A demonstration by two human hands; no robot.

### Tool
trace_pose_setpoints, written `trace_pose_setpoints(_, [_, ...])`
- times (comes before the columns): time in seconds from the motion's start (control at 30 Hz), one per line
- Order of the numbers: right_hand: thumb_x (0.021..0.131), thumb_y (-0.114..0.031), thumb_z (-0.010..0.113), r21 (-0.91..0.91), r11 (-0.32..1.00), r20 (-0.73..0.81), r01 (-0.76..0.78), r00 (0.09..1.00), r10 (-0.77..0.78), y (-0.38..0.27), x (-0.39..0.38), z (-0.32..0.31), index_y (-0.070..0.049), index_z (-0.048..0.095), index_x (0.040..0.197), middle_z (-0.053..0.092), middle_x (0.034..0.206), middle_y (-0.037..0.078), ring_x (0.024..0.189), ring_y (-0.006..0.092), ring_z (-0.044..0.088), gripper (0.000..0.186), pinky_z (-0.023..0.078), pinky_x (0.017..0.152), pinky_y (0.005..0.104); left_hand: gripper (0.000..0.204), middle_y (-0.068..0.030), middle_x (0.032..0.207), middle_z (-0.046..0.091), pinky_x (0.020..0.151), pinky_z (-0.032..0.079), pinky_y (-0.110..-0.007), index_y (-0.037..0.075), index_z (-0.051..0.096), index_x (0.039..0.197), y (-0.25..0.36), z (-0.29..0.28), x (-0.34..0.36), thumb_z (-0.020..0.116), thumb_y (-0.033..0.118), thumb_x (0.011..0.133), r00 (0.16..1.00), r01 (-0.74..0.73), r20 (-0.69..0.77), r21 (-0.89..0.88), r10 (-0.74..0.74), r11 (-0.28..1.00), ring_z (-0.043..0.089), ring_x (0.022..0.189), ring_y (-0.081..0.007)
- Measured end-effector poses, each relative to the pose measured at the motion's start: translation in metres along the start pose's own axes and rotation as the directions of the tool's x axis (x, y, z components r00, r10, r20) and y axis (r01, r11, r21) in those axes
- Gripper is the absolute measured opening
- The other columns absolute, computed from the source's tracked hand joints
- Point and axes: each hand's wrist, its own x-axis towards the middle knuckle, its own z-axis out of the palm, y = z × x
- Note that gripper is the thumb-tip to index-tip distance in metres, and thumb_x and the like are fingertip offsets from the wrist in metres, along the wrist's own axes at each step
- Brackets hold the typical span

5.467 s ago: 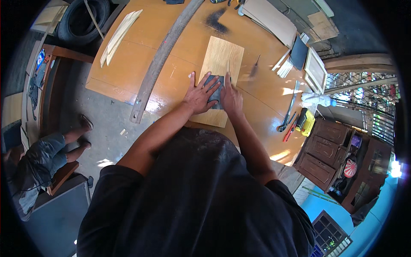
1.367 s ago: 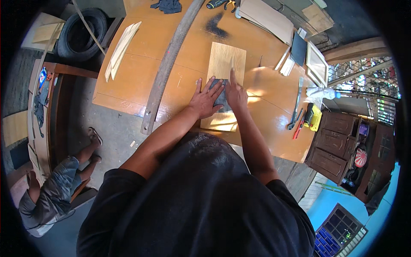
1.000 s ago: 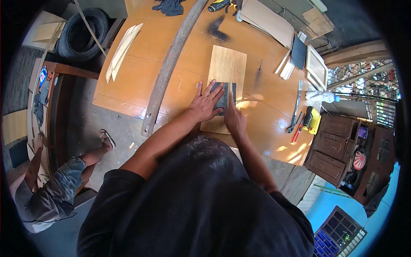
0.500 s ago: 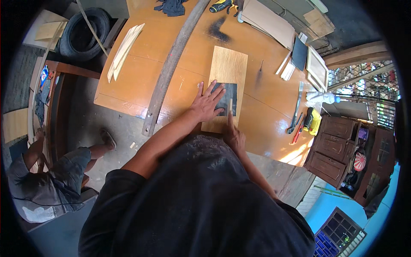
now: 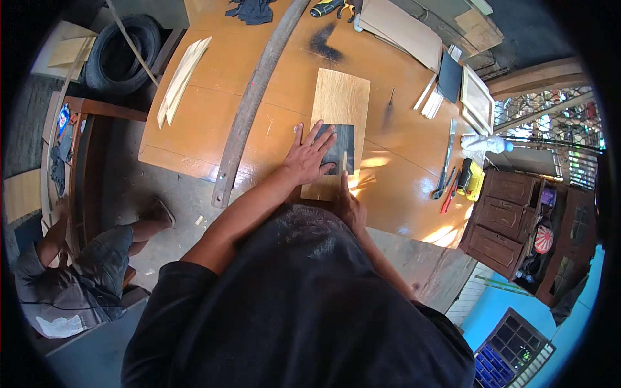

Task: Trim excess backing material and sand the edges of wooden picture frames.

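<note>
At far left a co-worker [image 5: 84, 271] sits, head lost at the dark rim and one hand hard to make out. Pale strips [image 5: 182, 81] lie on the table [image 5: 401, 200]; next, a long bar [image 5: 249, 110] crosses it, its far end cut off by the upper edge, as is the cloth [image 5: 253, 10] near it. The left hand [image 5: 309, 158] lies flat, its grip wide with fingers spread, hiding the left part of a dark sheet [image 5: 343, 137] on the board [image 5: 341, 94]. The right hand [image 5: 350, 210] has its grip narrow around a thin stick [image 5: 345, 159], whose near end is hidden; its far part lies over the sheet. Further right, a yellow tool [image 5: 475, 180] lies near the cabinet [image 5: 497, 223].
</note>
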Motion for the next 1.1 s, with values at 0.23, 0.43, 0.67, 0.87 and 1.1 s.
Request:
trace_pose_setpoints(0.23, [0.092,-0.020,0.048,-0.091,0.995,-0.043,-0.037,0.999,0.033,-0.019,0.142,-0.027,-0.014,0.024,0.151,0.069,0.091,0.022,0.076,0.0415,0.067,0.065,0.052,0.065,0.0533,0.077,-0.0037,0.162,0.012,0.116,0.001,-0.062,0.011,0.024,0.153,0.002,0.003,0.004,0.047,0.054,0.093,0.999,-0.034,-0.002,-0.011,0.034,0.999,0.001,0.150,-0.0294])
trace_pose_setpoints(0.43, [0.093,-0.024,0.052,-0.111,0.993,-0.080,-0.047,0.996,0.038,-0.017,0.129,-0.015,-0.015,0.027,0.151,0.068,0.077,0.021,0.067,0.0409,0.066,0.064,0.052,0.061,0.0515,0.079,-0.0036,0.162,0.011,0.116,0.000,-0.062,0.012,0.023,0.153,-0.003,0.007,-0.002,0.049,0.053,0.092,0.999,-0.007,-0.042,-0.033,0.006,0.999,0.000,0.150,-0.0279])
trace_pose_setpoints(0.67, [0.090,-0.016,0.053,-0.068,0.998,0.007,-0.012,1.000,0.012,-0.010,0.013,-0.011,-0.015,0.032,0.149,0.069,0.084,0.021,0.070,0.0385,0.068,0.063,0.052,0.061,0.0515,0.078,-0.0039,0.162,0.012,0.116,0.001,-0.062,0.010,0.023,0.153,0.000,0.004,-0.004,0.050,0.051,0.092,0.999,-0.015,-0.029,-0.027,0.014,1.000,0.001,0.150,-0.0282])
trace_pose_setpoints(0.87, [0.094,-0.025,0.048,-0.154,0.985,-0.059,-0.080,0.996,0.072,-0.017,0.174,-0.034,-0.014,0.025,0.151,0.067,0.090,0.025,0.075,0.0428,0.066,0.063,0.050,0.071,0.0549,0.077,-0.0038,0.162,0.012,0.116,0.001,-0.061,0.011,0.022,0.153,0.003,0.004,0.002,0.049,0.051,0.093,0.999,-0.019,-0.029,-0.026,0.018,0.999,0.002,0.150,-0.0289])
trace_pose_setpoints(1.1, [0.090,-0.018,0.052,-0.126,0.987,0.075,-0.103,0.991,0.113,-0.014,0.065,-0.018,-0.015,0.023,0.152,0.068,0.087,0.022,0.070,0.0389,0.067,0.068,0.051,0.059,0.0528,0.077,-0.0028,0.162,0.012,0.116,0.001,-0.062,0.012,0.022,0.153,-0.001,0.008,-0.002,0.047,0.053,0.093,1.000,-0.002,-0.026,-0.009,0.001,1.000,0.001,0.150,-0.0288])
